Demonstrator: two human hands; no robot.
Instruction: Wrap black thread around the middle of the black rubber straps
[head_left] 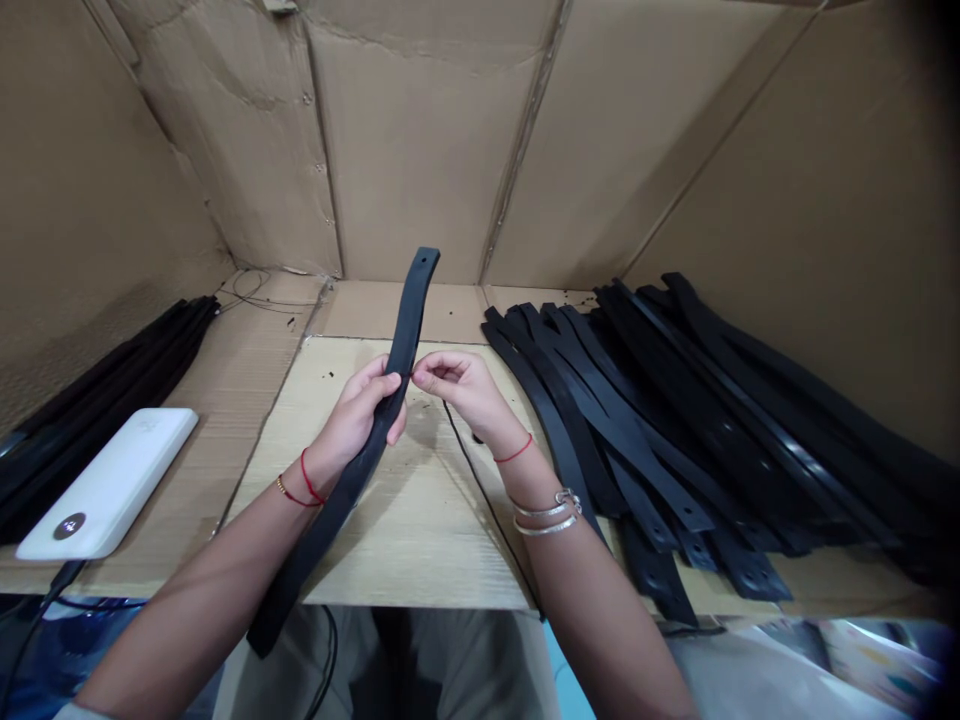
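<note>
- Black strap (409, 320) tilts above the wooden board (420, 540), gripped by the left hand (360, 420)
- Right hand (461, 385) pinches at its edge
- Slack grip could let it slide off the board

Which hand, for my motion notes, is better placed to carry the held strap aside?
Probably the left hand: it wraps the black strap mid-length, while the right hand only pinches its edge with fingertips.

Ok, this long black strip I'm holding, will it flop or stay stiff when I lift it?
Probably semi-flexible: the black strip bows gently above and below the left hand, yet its top end stands up unsupported. Likely light, since that hand's grip mid-length carries it. Its matte surface suggests it won't slip much.
</note>
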